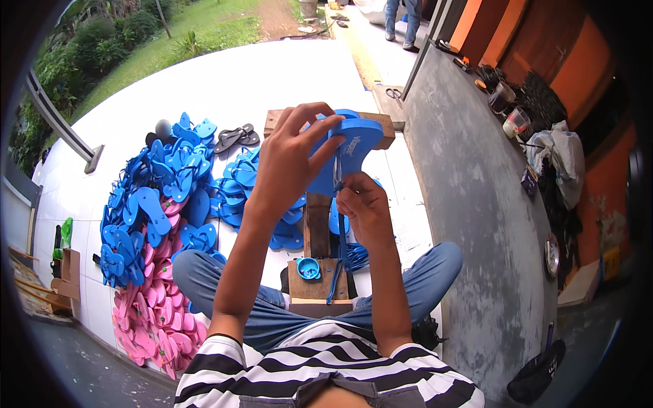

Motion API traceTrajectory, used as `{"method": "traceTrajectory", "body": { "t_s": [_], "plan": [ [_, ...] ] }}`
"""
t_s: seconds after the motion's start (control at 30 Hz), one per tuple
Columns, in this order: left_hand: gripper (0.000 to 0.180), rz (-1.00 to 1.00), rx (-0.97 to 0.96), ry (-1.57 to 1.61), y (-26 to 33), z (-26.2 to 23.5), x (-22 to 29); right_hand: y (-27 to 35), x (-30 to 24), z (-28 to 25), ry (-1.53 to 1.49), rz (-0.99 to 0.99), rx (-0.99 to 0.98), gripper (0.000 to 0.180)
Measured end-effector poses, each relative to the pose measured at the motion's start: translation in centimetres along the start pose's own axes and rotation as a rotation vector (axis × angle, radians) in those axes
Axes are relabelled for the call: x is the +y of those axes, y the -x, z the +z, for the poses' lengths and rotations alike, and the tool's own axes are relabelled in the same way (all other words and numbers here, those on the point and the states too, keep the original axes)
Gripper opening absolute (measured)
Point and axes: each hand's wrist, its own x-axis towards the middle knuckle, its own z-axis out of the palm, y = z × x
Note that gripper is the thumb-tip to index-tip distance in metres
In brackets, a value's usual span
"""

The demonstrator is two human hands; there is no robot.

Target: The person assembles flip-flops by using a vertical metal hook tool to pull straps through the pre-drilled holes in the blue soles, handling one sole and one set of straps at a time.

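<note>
At frame centre: a blue sandal sole (354,146) is held up in front of the person, above a wooden work stand (317,234).
Left hand (292,160): grip spread wide over the sole's left side, fingers curled over its top edge, thumb on the near face.
Right hand (364,204): grip pinched narrow just under the sole, fingertips closed on a blue strap (338,178) that runs along the sole's near face.
Sole position: upright and slightly tilted, touching both hands, clear of the stand.
Below the hands: the stand's base block sits between the person's knees, with a small blue cup (308,268) on top and loose blue straps (347,255) hanging beside it.
Left of frame: a big heap of blue sandals (160,197) lies on the white tiled floor (224,81); pink sandals (153,316) lie in the lower left, touching the blue heap.
Upper centre-left: one pair of black sandals (237,138) lies at the edge of the blue heap.
Right of frame: a grey concrete wall (469,197) stands near the right hand; cups (515,122) and a white bag (564,156) sit along its top.
Top of frame: another person's legs (401,20) stand well apart from the work.
</note>
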Motion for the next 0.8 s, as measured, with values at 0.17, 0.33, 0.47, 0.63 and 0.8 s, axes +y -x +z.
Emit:
{"method": "traceTrajectory", "body": {
  "t_s": [0.17, 0.33, 0.47, 0.63, 0.8],
  "plan": [
    [0.025, 0.005, -0.074, 0.036, 0.1, -0.1, 0.4, -0.3, -0.8, -0.7, -0.005, 0.091, -0.036, 0.011],
    [0.025, -0.077, -0.113, 0.166, 0.4, 1.3, -0.6, -1.7, -0.9, -1.6, 0.017, 0.188, -0.032, 0.006],
    [0.025, -0.181, 0.040, 0.330, 0.7, 2.4, -0.1, -2.7, -1.8, -1.4, 0.043, 0.153, -0.136, 0.011],
    [0.024, -0.324, 0.012, 0.487, 3.4, 1.0, 0.9, -0.7, -1.0, 0.4, -0.082, 0.109, 0.098, 0.006],
    [0.028, -0.358, 0.027, 0.614, 4.6, 2.3, 0.8, 0.8, -0.2, 1.1, 0.483, -0.351, 0.402, 0.017]
  ]
}}
